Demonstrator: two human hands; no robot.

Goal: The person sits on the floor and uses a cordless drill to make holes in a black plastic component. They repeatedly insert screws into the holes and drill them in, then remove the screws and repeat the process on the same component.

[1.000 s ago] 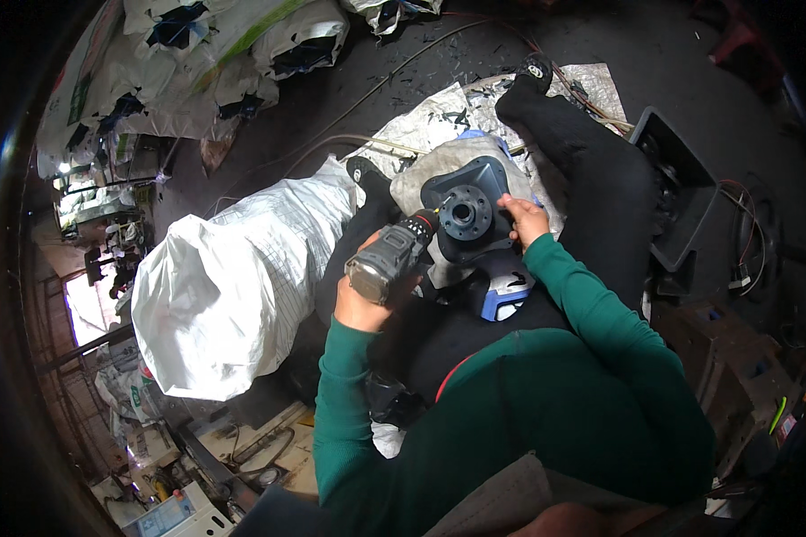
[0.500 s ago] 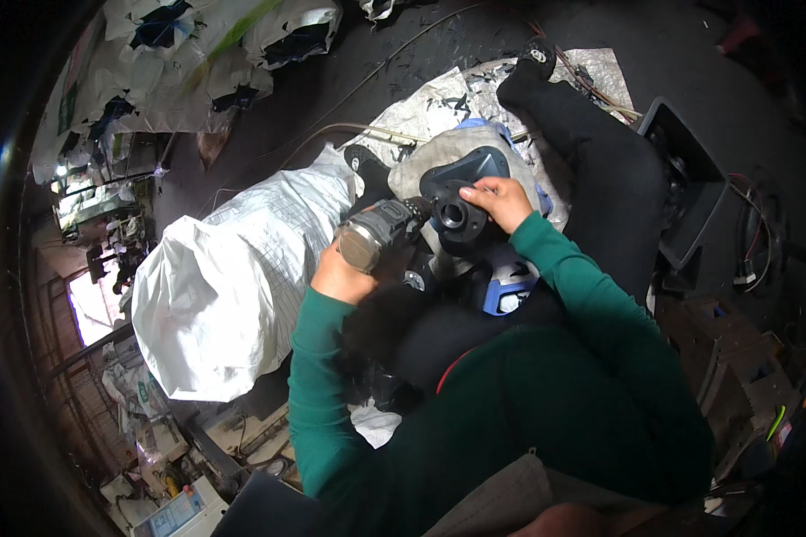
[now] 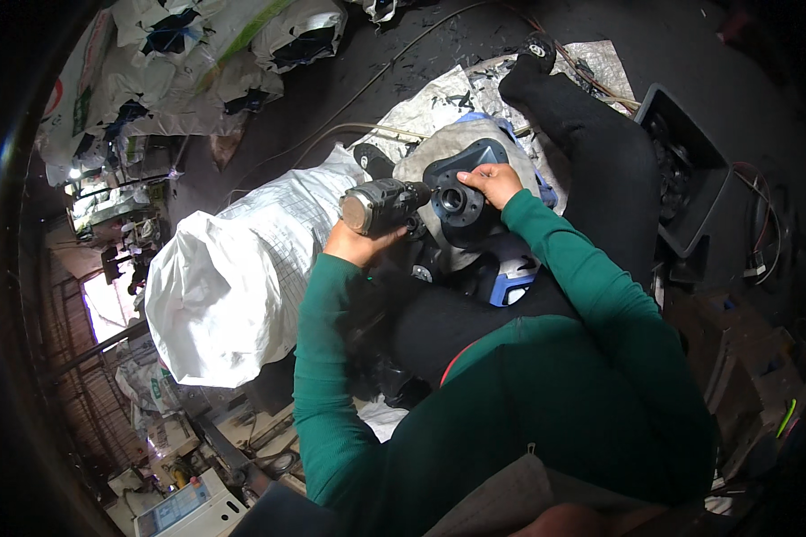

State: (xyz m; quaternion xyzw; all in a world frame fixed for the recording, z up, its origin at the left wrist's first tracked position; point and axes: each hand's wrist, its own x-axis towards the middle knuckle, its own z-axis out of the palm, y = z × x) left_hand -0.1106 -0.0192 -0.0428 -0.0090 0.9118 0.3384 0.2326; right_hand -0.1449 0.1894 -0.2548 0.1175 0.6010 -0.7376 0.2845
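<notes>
Left hand (image 3: 354,243) has swung the power driver (image 3: 381,206) in against the dark housing (image 3: 461,192), grip closed round it; right hand (image 3: 491,182), at three o'clock, clasps the housing's rim.

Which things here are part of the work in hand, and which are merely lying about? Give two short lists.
In use: power driver in left hand; dark housing part steadied by right hand.

Lying about: white sack; black tray; cables; bags.

A white woven sack (image 3: 228,286) beside a black tray (image 3: 690,179).
</notes>
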